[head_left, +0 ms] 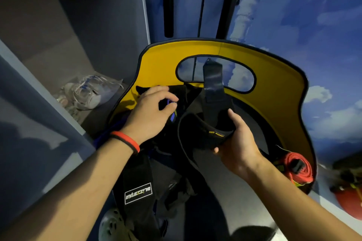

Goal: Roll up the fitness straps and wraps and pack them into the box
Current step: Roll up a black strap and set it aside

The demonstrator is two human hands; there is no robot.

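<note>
A fabric box (pixel 274 76) with a yellow lining and a cut-out handle stands open in front of me. My right hand (pixel 238 143) grips a wide black wrap (pixel 203 133) curled into a loop, with one end sticking up past the handle hole. My left hand (pixel 150 113), a red band on its wrist, reaches into the box's left side and pinches a small blue and black strap piece (pixel 173 112). A rolled red strap (pixel 297 166) lies at the box's right inner wall. A black strap with a white logo patch (pixel 138 192) hangs over the near edge.
A grey shelf compartment at the left holds crumpled clear plastic bags (pixel 88 92). A blue cloud-pattern wall and blue doors stand behind the box. A red round object (pixel 348 201) sits at the far right. A pale perforated object (pixel 111 225) lies below.
</note>
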